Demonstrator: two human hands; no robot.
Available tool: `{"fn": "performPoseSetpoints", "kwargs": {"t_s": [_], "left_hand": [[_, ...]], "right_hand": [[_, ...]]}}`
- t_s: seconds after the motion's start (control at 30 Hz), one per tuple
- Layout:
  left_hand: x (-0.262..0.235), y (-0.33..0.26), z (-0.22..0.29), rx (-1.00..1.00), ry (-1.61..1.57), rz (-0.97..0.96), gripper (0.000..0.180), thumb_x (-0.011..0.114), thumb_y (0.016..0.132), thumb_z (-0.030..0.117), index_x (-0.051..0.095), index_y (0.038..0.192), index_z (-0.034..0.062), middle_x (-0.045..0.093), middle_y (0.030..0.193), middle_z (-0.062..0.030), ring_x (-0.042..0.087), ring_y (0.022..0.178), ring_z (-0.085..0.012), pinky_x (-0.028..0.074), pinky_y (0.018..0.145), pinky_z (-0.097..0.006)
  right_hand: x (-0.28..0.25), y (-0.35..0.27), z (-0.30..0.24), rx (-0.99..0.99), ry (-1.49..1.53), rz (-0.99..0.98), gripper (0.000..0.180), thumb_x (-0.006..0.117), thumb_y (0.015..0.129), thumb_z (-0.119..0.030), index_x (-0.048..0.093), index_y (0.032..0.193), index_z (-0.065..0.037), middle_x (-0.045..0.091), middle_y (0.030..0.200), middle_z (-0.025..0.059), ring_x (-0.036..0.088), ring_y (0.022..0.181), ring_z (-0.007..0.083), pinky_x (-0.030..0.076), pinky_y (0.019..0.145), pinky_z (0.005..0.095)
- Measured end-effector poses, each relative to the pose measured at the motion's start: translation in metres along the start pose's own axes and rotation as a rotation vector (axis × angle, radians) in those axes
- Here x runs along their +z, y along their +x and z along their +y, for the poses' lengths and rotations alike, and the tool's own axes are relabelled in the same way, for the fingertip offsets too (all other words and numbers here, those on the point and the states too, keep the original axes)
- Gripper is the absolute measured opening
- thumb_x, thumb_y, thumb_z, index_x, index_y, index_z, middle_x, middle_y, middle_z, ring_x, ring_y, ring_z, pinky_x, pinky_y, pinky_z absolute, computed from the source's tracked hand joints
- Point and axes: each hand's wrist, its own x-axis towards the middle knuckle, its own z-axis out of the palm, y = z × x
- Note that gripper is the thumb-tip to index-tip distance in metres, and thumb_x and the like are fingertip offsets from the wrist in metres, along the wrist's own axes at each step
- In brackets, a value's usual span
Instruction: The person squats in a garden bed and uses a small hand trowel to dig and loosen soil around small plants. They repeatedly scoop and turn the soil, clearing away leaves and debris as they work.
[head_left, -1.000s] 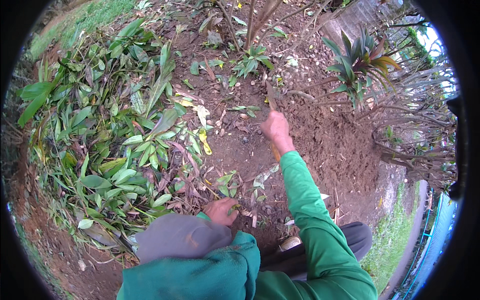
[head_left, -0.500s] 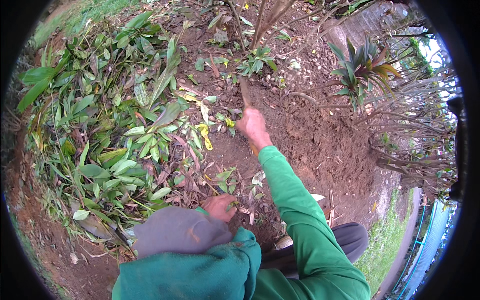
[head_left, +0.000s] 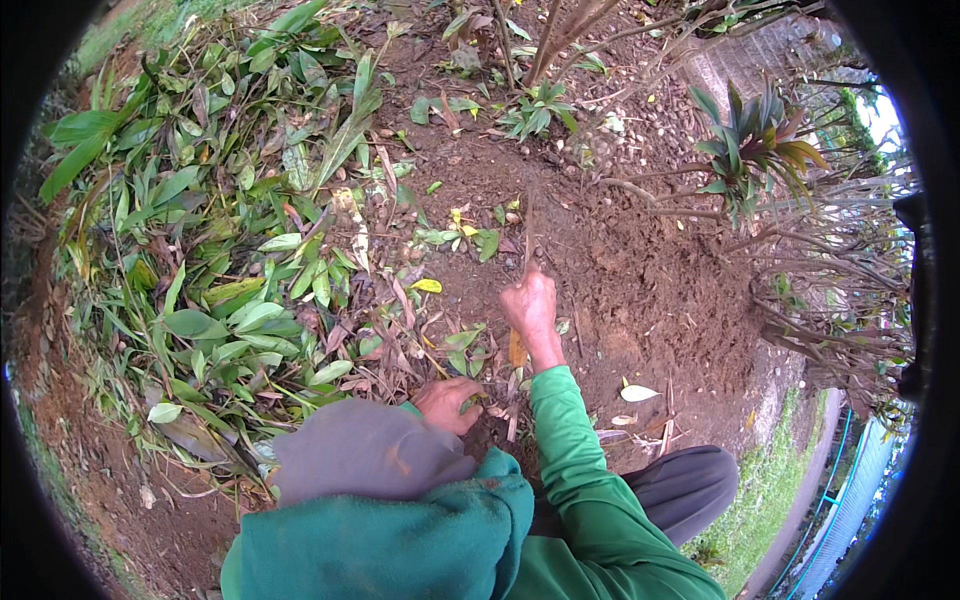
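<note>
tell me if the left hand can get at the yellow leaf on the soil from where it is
Probably yes. The left hand rests low on the dirt, and the yellow leaf lies just ahead of it in the open, with only loose dry leaves between them, nothing solid.
</note>
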Motion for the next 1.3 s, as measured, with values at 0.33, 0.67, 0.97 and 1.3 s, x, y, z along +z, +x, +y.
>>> {"fn": "performPoseSetpoints", "kwargs": {"t_s": [0.33,0.67,0.97,1.3], "left_hand": [[-0.003,-0.006,0.005,0.082,0.018,-0.025,0.023,0.066,0.072,0.02,0.065,0.087,0.0028,0.065,0.084,-0.0124,0.063,0.078,-0.0308,0.05,0.07,-0.04],[0.001,0.0,0.001,0.073,0.059,-0.09,0.029,0.065,0.072,0.02,0.064,0.095,0.0028,0.063,0.094,-0.0151,0.062,0.085,-0.033,0.05,0.076,-0.04],[-0.001,-0.003,-0.002,0.047,-0.005,-0.066,0.028,0.066,0.073,0.019,0.064,0.097,0.0044,0.063,0.093,-0.015,0.062,0.085,-0.0334,0.05,0.076,-0.041],[-0.006,0.001,-0.002,0.027,0.028,-0.135,0.029,0.065,0.076,0.022,0.063,0.099,0.0052,0.063,0.097,-0.0145,0.061,0.088,-0.034,0.05,0.078,-0.041]], "right_hand": [[0.03,-0.037,-0.024,-0.368,0.232,-0.325,0.038,0.051,0.068,-0.004,0.054,0.104,0.007,0.061,0.079,0.0287,0.063,0.072,0.0414,0.051,0.069,0.048],[0.039,0.101,-0.077,-0.12,-0.051,-0.293,0.03,0.056,0.068,-0.011,0.063,0.09,0.009,0.065,0.084,0.0251,0.065,0.079,0.0368,0.054,0.074,0.0394],[0.033,0.053,-0.097,-0.382,0.471,-0.477,0.025,0.049,0.066,-0.002,0.059,0.086,0.01,0.062,0.074,0.0291,0.064,0.069,0.0364,0.051,0.069,0.0435],[0.046,0.158,-0.098,-0.162,-0.159,-0.28,0.036,0.059,0.068,-0.011,0.061,0.098,0.01,0.064,0.088,0.0254,0.066,0.071,0.0303,0.056,0.067,0.0359]]}}
